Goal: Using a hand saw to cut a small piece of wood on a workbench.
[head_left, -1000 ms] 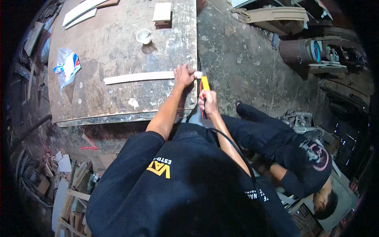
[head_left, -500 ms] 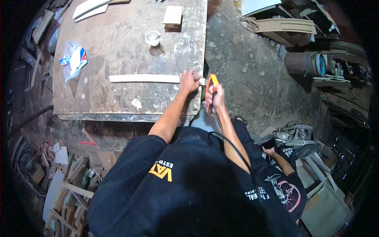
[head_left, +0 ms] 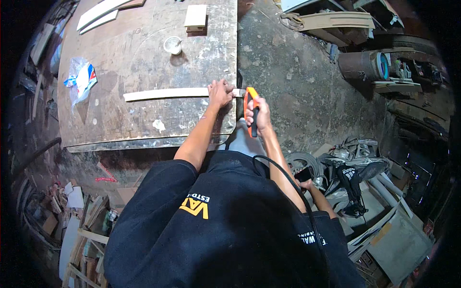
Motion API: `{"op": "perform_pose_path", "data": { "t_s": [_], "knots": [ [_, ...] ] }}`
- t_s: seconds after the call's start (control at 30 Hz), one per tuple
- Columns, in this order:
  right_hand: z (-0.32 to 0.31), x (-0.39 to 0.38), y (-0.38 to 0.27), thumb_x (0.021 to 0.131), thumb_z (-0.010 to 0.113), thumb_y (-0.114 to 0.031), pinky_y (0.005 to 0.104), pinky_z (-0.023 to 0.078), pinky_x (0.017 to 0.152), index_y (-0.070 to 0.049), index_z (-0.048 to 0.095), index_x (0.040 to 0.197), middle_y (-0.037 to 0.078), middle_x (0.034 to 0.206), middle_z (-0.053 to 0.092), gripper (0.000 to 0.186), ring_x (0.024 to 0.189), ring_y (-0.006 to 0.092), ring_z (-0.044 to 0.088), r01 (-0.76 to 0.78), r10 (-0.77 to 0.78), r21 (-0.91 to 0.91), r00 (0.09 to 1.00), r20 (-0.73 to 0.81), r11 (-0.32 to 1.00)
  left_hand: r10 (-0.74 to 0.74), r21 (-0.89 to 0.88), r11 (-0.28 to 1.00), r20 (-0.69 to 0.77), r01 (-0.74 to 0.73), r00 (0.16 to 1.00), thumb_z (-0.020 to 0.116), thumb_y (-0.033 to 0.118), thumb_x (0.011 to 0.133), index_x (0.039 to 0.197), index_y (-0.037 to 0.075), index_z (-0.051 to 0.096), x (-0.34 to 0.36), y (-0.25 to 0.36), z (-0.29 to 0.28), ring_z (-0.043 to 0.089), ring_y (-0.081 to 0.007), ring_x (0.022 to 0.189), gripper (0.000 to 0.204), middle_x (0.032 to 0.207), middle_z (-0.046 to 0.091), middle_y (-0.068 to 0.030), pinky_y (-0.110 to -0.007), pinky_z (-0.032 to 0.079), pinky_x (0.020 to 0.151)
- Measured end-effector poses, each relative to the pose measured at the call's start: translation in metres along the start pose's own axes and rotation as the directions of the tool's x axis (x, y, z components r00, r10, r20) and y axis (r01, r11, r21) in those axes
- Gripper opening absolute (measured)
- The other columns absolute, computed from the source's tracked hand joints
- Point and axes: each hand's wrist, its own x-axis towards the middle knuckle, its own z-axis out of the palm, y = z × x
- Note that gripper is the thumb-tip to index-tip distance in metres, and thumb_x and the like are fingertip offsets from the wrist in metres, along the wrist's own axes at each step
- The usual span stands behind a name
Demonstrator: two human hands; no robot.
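Observation:
A long white strip lies crosswise on the worn wooden table, its right end jutting just past the edge. My left hand presses on that strip near this end, fingers bent over it. Just right of the edge, my right hand is closed round the handle of an orange-and-black hand saw, whose frame stands at the strip's end. The blade's exact contact is too small to make out.
The table holds a cream block, white cup, plastic bag and several boards. Scrap wood lies lower left; piled materials fill the right. A co-worker's arm with a dark phone shows behind me.
The co-worker has shifted back and is now mostly hidden behind my body, with a hand on a phone. My right hand and the saw have moved slightly relative to the table edge.

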Motion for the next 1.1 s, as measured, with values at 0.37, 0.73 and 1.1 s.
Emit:
{"op": "perform_pose_path", "data": {
  "t_s": [0.37,0.73,1.1],
  "knots": [
    [0.017,0.009,0.012,0.087,0.077,-0.026,0.0301,0.036,0.041,-0.007,0.053,0.059,-0.002,0.054,0.053,0.042,0.045,0.0091,0.049,0.251,-0.493,-0.717,0.857,-0.147,0.651,-0.022,0.001,1.0,-0.026,0.022,0.999,0.083,0.04,0.07,0.113,0.013,0.07,0.007,0.008,-0.01,0.051,-0.0322,0.118,0.052,0.116,0.065,-0.0096,-0.045,0.034,0.101],
    [0.0,0.029,0.029,0.076,0.07,-0.004,0.0316,0.041,0.051,-0.003,0.053,0.066,-0.001,0.06,0.056,0.019,0.054,0.0085,0.049,0.125,-0.34,-0.571,0.896,-0.287,0.811,0.024,0.017,1.0,0.032,-0.025,0.999,0.081,0.033,0.072,0.104,0.026,0.079,0.002,0.022,-0.022,0.05,-0.0306,0.114,0.032,0.116,0.06,-0.0059,-0.046,0.035,0.098],
    [0.019,0.03,0.022,0.077,0.069,-0.007,0.0322,0.04,0.046,-0.005,0.054,0.063,-0.001,0.056,0.053,0.021,0.05,0.0089,0.048,0.108,-0.383,-0.669,0.881,-0.279,0.735,-0.005,-0.012,1.0,0.035,0.005,0.999,0.08,0.033,0.074,0.103,0.028,0.079,-0.004,0.018,-0.023,0.049,-0.0309,0.111,0.03,0.112,0.059,-0.0045,-0.046,0.036,0.097]
  ]
}}
